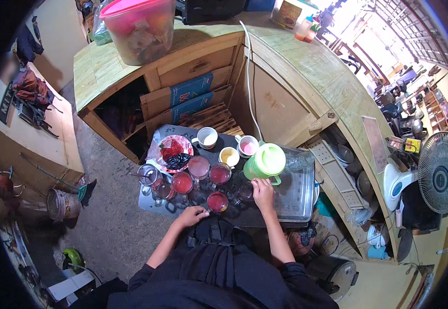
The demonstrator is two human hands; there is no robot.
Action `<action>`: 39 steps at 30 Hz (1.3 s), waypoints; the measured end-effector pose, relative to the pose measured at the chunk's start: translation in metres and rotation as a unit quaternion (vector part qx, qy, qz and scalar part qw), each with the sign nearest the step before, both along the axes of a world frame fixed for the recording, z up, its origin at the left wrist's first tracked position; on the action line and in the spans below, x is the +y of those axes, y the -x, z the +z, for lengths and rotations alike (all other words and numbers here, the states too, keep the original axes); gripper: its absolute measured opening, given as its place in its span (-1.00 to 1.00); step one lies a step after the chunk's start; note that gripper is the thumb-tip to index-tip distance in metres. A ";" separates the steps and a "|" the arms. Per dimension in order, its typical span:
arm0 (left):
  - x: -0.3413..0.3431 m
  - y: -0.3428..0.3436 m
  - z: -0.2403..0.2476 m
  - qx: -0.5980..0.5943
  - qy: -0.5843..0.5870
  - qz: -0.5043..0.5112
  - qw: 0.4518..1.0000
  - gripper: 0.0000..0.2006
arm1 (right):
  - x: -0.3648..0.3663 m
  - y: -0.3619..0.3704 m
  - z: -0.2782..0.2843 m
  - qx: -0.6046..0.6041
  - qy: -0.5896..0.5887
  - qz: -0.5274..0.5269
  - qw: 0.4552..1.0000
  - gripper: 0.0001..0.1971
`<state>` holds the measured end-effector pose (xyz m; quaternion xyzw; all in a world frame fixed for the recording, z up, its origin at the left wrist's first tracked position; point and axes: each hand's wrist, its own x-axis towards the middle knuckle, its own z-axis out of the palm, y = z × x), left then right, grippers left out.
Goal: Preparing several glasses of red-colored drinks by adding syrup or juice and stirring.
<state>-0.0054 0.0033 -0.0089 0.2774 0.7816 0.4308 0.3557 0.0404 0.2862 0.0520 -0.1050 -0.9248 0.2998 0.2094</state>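
My dark top (pixel 219 273) fills the space nearest the camera, below both hands. My left hand (pixel 192 216) has its fingers drawn together, tips at the side of a red-filled glass mug (pixel 217 202); I cannot tell whether they pinch it. My right hand (pixel 263 193) is curled just beside a darker glass mug (pixel 245 192); I cannot tell if it grips that. Just beyond the right hand stands a lidded green pitcher (pixel 265 164), with a metal tray (pixel 288 207) to the hand's right. Ahead of my left hand are another red-filled mug (pixel 182 182) and, farther off, a patterned plate (pixel 187 146).
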 end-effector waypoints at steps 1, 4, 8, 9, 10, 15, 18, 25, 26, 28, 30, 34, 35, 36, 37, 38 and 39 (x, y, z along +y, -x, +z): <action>-0.001 0.000 0.000 -0.010 0.003 0.007 1.000 -0.69 | 0.000 -0.001 0.001 -0.031 0.008 0.000 0.999 -0.88; -0.001 0.000 0.002 -0.023 0.008 0.005 1.000 -0.70 | -0.005 0.001 0.000 -0.018 0.029 0.006 0.999 -0.87; 0.001 -0.002 0.002 -0.004 -0.020 0.016 1.000 -0.70 | -0.005 -0.001 0.003 -0.004 0.014 -0.035 0.999 -0.88; -0.001 -0.002 0.000 -0.004 -0.019 0.017 1.000 -0.70 | -0.006 0.000 0.004 -0.025 0.024 -0.033 0.999 -0.88; 0.000 0.000 0.003 -0.012 -0.010 0.013 1.000 -0.70 | -0.005 0.000 0.004 -0.026 0.023 -0.036 0.999 -0.88; 0.002 0.003 0.017 -0.027 0.033 -0.005 0.999 -0.70 | -0.003 0.001 0.005 -0.014 0.023 -0.049 0.998 -0.88; 0.002 0.000 0.015 -0.038 0.032 0.008 0.999 -0.70 | 0.001 0.002 0.008 -0.080 0.053 0.007 0.995 -0.88; 0.002 0.001 0.017 -0.020 0.018 0.009 1.000 -0.71 | -0.001 0.003 0.010 -0.057 0.032 -0.017 0.998 -0.87; 0.003 0.001 0.020 -0.044 0.022 0.016 0.999 -0.71 | -0.002 0.004 0.010 -0.041 0.043 -0.010 0.998 -0.87; 0.004 0.001 0.017 -0.024 0.021 0.003 0.999 -0.71 | -0.002 0.003 0.009 -0.026 0.054 -0.002 0.998 -0.87; 0.002 0.002 0.012 -0.004 0.021 -0.006 1.000 -0.71 | -0.003 0.002 0.010 -0.015 0.025 -0.029 0.999 -0.87; 0.000 0.001 0.008 -0.015 0.011 0.001 1.000 -0.70 | 0.000 0.003 0.006 -0.019 0.047 -0.003 0.999 -0.88; 0.000 0.002 0.008 -0.012 0.020 -0.007 1.000 -0.70 | 0.001 0.001 0.006 -0.019 0.044 -0.018 0.999 -0.88; 0.001 0.002 0.007 -0.011 0.020 -0.007 1.000 -0.70 | 0.002 0.000 0.005 -0.019 0.040 -0.033 0.998 -0.88; 0.002 0.001 0.008 -0.016 0.013 0.003 1.000 -0.70 | 0.002 0.000 0.005 -0.019 0.040 -0.033 0.998 -0.88; 0.003 0.001 0.008 -0.021 0.007 0.013 1.000 -0.69 | 0.002 0.000 0.005 -0.021 0.047 -0.024 0.998 -0.88; 0.002 0.000 0.009 -0.021 0.007 0.013 1.000 -0.69 | 0.002 0.000 0.005 -0.023 0.053 -0.015 0.998 -0.88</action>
